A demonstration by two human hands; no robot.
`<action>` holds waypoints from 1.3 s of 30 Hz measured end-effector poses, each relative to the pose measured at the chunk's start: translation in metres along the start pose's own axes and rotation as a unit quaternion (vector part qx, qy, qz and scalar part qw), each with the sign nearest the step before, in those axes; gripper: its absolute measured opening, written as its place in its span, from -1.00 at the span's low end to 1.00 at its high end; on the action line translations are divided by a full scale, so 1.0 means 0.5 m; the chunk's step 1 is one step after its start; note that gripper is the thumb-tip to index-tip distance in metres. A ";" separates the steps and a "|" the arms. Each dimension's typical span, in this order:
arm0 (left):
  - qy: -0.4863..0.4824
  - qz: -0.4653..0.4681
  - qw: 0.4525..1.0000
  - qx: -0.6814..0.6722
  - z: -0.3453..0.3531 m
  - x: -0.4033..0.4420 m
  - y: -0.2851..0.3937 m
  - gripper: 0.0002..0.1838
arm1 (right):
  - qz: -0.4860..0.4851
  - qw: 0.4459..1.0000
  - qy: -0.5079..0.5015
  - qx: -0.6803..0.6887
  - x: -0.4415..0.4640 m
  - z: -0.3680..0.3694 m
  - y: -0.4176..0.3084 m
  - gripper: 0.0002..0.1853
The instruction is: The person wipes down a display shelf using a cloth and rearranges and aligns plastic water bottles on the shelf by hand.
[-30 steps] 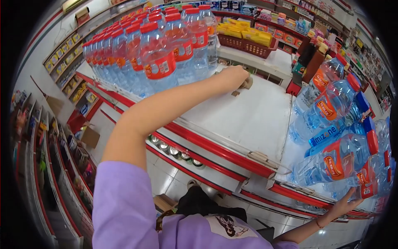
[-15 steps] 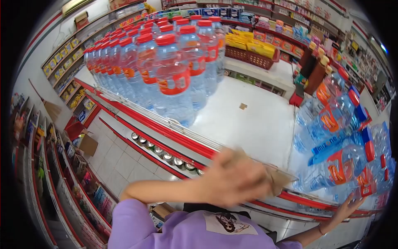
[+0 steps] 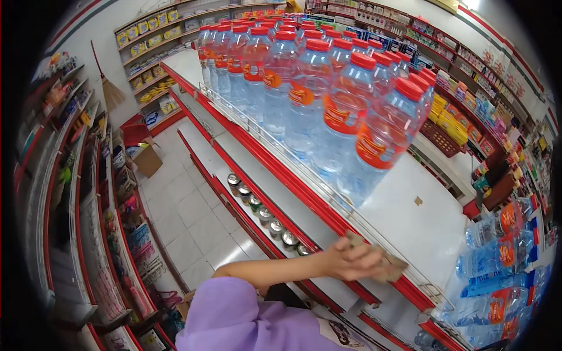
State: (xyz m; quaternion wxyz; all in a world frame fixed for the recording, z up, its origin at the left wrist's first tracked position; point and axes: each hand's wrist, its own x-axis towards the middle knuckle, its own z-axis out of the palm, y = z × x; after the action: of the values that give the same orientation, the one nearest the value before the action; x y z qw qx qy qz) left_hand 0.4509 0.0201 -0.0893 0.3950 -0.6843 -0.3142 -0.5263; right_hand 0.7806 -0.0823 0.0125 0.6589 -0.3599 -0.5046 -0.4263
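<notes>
My left hand (image 3: pixel 355 259) is closed around a crumpled, brownish-grey cloth (image 3: pixel 391 270), held against the red front edge and wire rail of the white shelf top (image 3: pixel 410 225). Parts of the cloth stick out above and to the right of the fingers. Behind the hand, rows of upright water bottles (image 3: pixel 374 134) with red caps and red-orange labels cover the left part of the shelf top. A small brown scrap (image 3: pixel 418 200) lies on the white surface. My right hand is outside the view.
More bottles (image 3: pixel 497 257) lie on their sides at the right, with a blue-labelled one among them. Cans (image 3: pixel 264 215) line a lower shelf. Stocked shelves (image 3: pixel 105 234), a cardboard box (image 3: pixel 146 161) and a broom (image 3: pixel 110 90) are at the left. A maroon basket (image 3: pixel 440 137) stands beyond the bottles.
My left hand has come from the shelf top to its front edge with the cloth. The view has turned left, and my right hand, earlier at the lying bottles, has left the frame.
</notes>
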 end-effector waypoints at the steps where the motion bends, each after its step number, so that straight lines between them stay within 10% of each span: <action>1: -0.001 -0.003 1.000 0.023 -0.016 -0.016 -0.044 -0.65 | -0.028 0.999 -0.015 -0.020 -0.022 0.016 -0.021 -0.58; 4: -0.005 -0.060 0.996 0.062 -0.065 -0.074 -0.180 -0.61 | -0.118 0.981 -0.126 0.084 -0.023 0.078 -0.101 -0.67; 11: 0.048 -0.244 0.950 0.191 -0.141 -0.213 -0.479 -0.56 | 0.050 0.965 -0.197 0.166 -0.093 0.192 -0.253 -0.77; 20: 0.083 -0.165 0.972 0.147 -0.168 -0.274 -0.622 -0.61 | 0.053 0.888 -0.457 -0.013 -0.129 0.313 -0.397 -0.59; 26: 0.050 -0.115 0.985 0.119 -0.202 -0.244 -0.648 -0.61 | -0.147 0.900 -0.393 -0.114 -0.113 0.368 -0.434 -0.62; 37: 0.050 -0.310 0.916 0.248 -0.320 -0.362 -0.978 -0.64 | -0.075 0.926 -0.357 -0.097 -0.143 0.374 -0.437 -0.53; 39: -0.019 -0.368 0.892 0.263 -0.362 -0.323 -1.001 -0.65 | -0.242 0.955 -0.115 0.127 -0.186 0.444 -0.333 -0.42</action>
State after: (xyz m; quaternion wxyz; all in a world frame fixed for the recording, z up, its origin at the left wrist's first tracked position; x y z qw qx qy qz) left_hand -0.0981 0.1055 -0.1166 0.3323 -0.4011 -0.6779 -0.5187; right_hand 0.5356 0.0741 -0.0191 0.5135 -0.1869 -0.6988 -0.4616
